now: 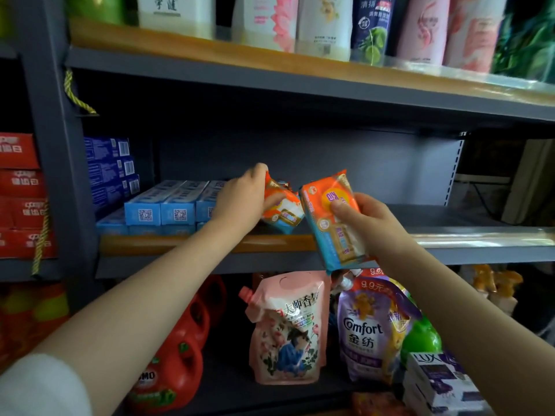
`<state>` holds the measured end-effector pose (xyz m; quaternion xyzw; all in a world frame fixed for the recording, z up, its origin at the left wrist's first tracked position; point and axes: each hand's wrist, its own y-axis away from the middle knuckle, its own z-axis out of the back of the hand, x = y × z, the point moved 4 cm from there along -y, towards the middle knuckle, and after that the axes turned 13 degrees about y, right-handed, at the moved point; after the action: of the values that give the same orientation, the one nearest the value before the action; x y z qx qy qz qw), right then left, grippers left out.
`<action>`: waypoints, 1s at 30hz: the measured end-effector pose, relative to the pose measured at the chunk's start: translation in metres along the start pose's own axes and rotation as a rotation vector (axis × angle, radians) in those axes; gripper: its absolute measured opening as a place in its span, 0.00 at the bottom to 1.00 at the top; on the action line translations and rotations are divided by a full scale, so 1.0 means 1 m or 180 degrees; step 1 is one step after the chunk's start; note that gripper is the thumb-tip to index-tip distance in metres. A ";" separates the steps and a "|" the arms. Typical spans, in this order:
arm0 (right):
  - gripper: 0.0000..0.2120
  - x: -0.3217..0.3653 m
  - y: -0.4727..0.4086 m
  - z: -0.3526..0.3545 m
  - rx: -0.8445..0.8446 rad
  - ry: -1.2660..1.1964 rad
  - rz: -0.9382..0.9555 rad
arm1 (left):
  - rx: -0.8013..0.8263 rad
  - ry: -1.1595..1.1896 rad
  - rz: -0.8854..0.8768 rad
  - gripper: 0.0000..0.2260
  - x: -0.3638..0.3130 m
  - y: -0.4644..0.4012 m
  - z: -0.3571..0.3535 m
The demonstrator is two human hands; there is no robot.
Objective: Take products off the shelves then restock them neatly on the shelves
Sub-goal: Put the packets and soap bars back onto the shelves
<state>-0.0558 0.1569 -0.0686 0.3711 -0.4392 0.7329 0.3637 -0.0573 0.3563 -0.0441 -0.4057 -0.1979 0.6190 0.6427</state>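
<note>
My left hand [243, 202] grips an orange and blue soap packet [283, 210] at the middle shelf [450, 240], beside the blue toothpaste boxes [168, 205]. The packet is tilted, its lower corner near the shelf's front edge. My right hand [363, 219] holds a second orange and blue soap packet [329, 217] in front of the shelf edge, tilted, thumb across its face. The two packets almost touch at their tops.
Shampoo bottles [324, 22] line the top shelf. Below stand a pink refill pouch [288, 328], a purple Comfort pouch [369, 331], red detergent jugs [177, 364] and Lux boxes [438, 382]. Red boxes [21, 193] fill the left bay. The middle shelf's right part is bare.
</note>
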 end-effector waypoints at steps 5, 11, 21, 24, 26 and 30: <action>0.10 0.001 -0.006 -0.001 -0.0031 0.0208 0.0059 | 0.0551 -0.1457 -0.0369 0.16 0.000 -0.015 -0.008; 0.10 0.008 -0.014 0.004 0.0049 0.0466 0.0223 | 0.0853 -0.1162 -0.0269 0.15 -0.002 -0.014 -0.009; 0.28 0.048 -0.059 -0.014 0.0097 0.3084 0.1485 | 0.0085 -0.0681 -0.1171 0.21 0.023 0.059 0.037; 0.28 0.042 -0.080 -0.035 0.0156 0.3692 0.1464 | 0.0193 -0.0699 -0.1179 0.24 0.038 0.065 0.028; 0.27 0.037 -0.089 -0.046 0.0400 0.3244 0.1245 | 0.0110 -0.0573 -0.1149 0.23 0.044 0.063 0.028; 0.27 0.022 -0.098 -0.068 0.0929 0.2899 0.1049 | -0.0008 -0.0632 -0.0882 0.26 0.055 0.056 0.027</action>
<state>0.0028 0.2576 -0.0364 -0.0135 -0.1816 0.9218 0.3422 -0.1051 0.4105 -0.0850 -0.3121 -0.3153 0.5613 0.6987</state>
